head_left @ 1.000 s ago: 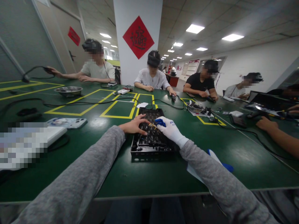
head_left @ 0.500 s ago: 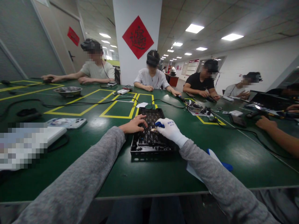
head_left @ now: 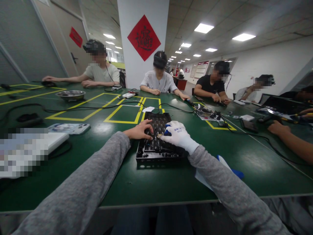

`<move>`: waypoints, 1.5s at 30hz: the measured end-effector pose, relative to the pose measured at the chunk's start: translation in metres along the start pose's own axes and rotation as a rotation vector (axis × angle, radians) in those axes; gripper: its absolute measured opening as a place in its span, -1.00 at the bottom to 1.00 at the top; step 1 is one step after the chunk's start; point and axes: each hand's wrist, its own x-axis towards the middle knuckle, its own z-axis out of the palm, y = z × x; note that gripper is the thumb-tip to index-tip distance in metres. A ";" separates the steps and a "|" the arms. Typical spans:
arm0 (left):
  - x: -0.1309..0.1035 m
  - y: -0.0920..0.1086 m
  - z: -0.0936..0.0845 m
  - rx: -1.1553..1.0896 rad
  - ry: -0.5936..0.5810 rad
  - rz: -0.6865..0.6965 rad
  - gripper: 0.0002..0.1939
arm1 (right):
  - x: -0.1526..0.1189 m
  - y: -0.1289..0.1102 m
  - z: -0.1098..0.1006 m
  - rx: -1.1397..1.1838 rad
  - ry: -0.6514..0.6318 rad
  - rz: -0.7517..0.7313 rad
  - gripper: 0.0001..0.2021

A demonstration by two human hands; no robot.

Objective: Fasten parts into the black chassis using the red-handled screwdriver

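Observation:
A black rectangular casing (head_left: 160,155) lies on the green table in front of me, with rows of small shiny shapes inside and little fittings along its near end. My bare left hand (head_left: 140,130) rests across its left edge, fingers stretched over the inside and thumb apart. Over the casing's right side is my right hand (head_left: 177,133), in a white glove with blue on the finger side. Its thumb and fingers are closed around a small brass-coloured metal piece (head_left: 159,135), largely hidden by the glove; its exact kind is unclear.
Another blue-and-white glove (head_left: 230,168) lies beside my right forearm. To the left are a phone (head_left: 79,129) and a pixelated white object (head_left: 56,142). Cables (head_left: 97,107) cross the table beyond the casing, near a metal bowl (head_left: 70,95). Several people sit around the table.
My right hand has shifted slightly to the right and its fingers have turned, with the small metal piece moving slightly left. My left hand stays on the casing's edge, its fingers moved slightly.

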 end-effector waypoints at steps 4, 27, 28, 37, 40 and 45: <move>0.000 0.005 -0.002 0.023 -0.020 -0.019 -0.77 | 0.000 0.001 0.002 -0.018 -0.049 0.022 -0.53; 0.002 -0.004 0.004 -0.053 0.080 0.045 -0.74 | -0.001 -0.033 -0.027 0.655 -0.209 -0.449 -0.84; 0.003 -0.006 0.005 -0.096 0.125 0.053 -0.74 | -0.002 -0.036 -0.028 0.649 -0.226 -0.448 -0.82; 0.013 -0.023 0.016 -0.174 0.475 -0.058 -0.70 | -0.005 -0.042 -0.032 0.553 -0.299 -0.502 -0.78; 0.016 -0.027 0.018 -0.166 0.519 -0.159 -0.61 | -0.003 -0.041 -0.029 0.505 -0.239 -0.524 -0.80; 0.017 -0.027 0.020 -0.242 0.473 -0.226 -0.50 | -0.005 -0.042 -0.026 0.447 -0.140 -0.519 -0.80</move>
